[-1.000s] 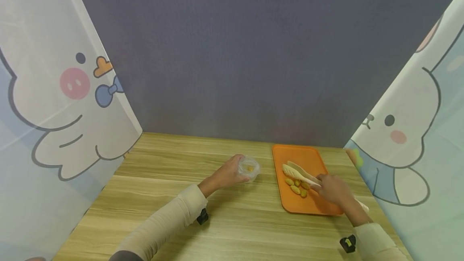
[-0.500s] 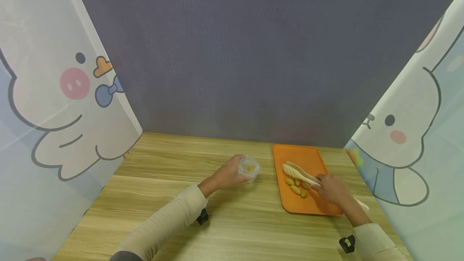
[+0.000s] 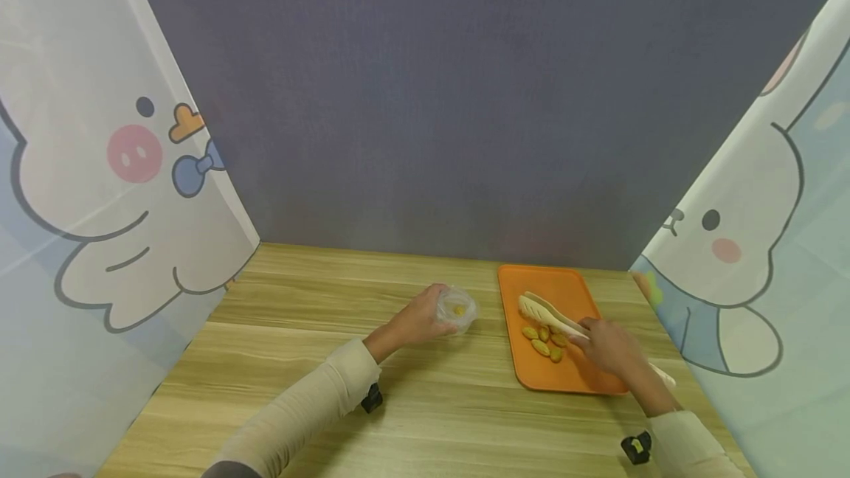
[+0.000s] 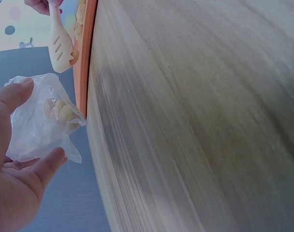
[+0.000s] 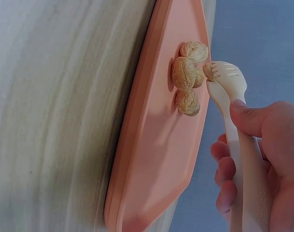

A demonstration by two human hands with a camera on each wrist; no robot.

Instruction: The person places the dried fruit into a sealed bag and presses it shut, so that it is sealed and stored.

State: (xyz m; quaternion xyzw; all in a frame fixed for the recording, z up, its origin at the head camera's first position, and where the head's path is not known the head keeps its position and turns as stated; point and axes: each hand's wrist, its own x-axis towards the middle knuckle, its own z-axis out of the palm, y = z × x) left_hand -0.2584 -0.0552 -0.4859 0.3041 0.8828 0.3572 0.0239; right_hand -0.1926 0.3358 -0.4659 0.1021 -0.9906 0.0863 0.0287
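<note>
My left hand [image 3: 423, 316] holds a clear plastic bag [image 4: 38, 121] by its side, its mouth spread, a little left of the orange tray. A few wrinkled tan pieces, like dried fruits or nuts, show through the bag's wall. Over the tray [image 3: 571, 382] my right hand [image 3: 612, 347] grips cream-coloured slotted tongs [image 5: 253, 179], thumb on one arm and fingers curled round the other. One wrinkled piece [image 5: 209, 72] sits at the tongs' tips. Several more wrinkled pieces [image 5: 184, 73] lie grouped on the tray just beside the tips.
The wood-grain table [image 3: 299, 404] runs up to a dark grey wall panel [image 3: 425, 109]. Cartoon-printed sheets [image 3: 737, 271] stand at both sides. A black wrist device [image 3: 637, 447] hangs by the right sleeve, another [image 3: 372, 397] by the left.
The tongs' tips have come closer together and risen slightly off the pieces on the tray. My left hand and the bag stay where they were.
</note>
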